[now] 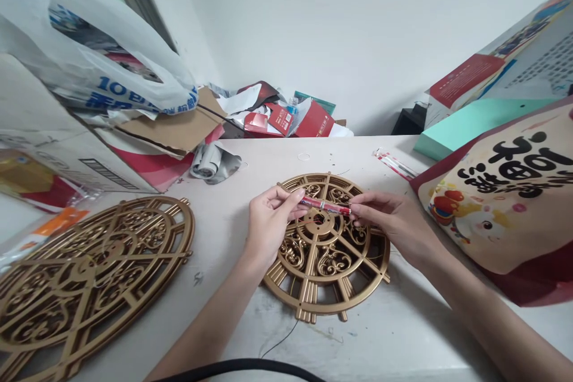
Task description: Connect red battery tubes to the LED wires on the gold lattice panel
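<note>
Between my two hands is a slim red stick-like packet (326,205), with pale marks along it; I cannot make out its exact kind. My left hand (274,215) pinches its left end between thumb and fingers. At the other end, the fingertips of my right hand (388,215) grip it. Just below the packet, a round gold openwork ornament (313,279) lies flat on the white table (224,298). It has scrollwork, spokes and a hub partly covered by my hands. Reddish thin strands show near the hub.
More gold openwork discs (96,274) lie at the left, apparently stacked. A carton (111,158) and a white plastic bag (147,92) stand behind them. Red and white paper scraps (280,116) pile up at the back. A printed bag (505,209) and a thin wrapped packet (396,165) are on the right.
</note>
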Demonstrator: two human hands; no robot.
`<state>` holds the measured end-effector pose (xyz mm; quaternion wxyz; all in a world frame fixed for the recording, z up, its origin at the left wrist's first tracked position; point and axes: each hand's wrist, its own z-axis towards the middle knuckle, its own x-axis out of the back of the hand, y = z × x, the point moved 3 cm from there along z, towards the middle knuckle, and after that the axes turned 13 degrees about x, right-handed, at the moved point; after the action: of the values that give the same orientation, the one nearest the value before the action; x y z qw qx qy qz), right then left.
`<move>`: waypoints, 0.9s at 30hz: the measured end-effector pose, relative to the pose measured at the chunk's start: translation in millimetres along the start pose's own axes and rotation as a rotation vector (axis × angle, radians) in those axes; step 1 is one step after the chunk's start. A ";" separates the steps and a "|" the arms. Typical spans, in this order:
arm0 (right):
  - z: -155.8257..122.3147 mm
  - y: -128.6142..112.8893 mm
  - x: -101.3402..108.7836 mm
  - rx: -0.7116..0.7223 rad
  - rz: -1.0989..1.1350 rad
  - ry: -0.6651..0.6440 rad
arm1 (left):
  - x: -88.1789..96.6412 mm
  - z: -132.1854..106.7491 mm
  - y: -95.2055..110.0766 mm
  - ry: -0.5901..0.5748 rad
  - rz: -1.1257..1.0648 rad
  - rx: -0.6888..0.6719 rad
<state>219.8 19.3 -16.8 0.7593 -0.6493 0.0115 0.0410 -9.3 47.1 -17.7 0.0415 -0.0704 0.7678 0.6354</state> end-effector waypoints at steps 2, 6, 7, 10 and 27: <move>-1.3 -1.4 -1.7 0.001 0.004 0.026 | 0.0 -0.1 -0.2 0.012 -0.006 0.001; -3.1 -6.0 -1.7 0.012 -0.052 0.031 | -0.5 0.8 0.3 0.025 -0.015 0.012; -3.3 -6.8 -1.3 0.008 -0.069 0.019 | -0.7 0.8 0.7 0.029 -0.016 0.013; -4.0 -8.1 -0.1 -0.015 -0.084 0.001 | -1.4 -0.1 1.8 0.037 -0.022 0.014; -8.9 -6.5 -7.6 -0.076 -0.029 0.081 | 2.2 1.5 -1.4 0.086 -0.039 -0.020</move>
<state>213.1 9.2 -11.2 0.7337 -0.6788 0.0311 0.0039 -11.3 48.1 -19.7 0.0204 -0.1130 0.7609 0.6386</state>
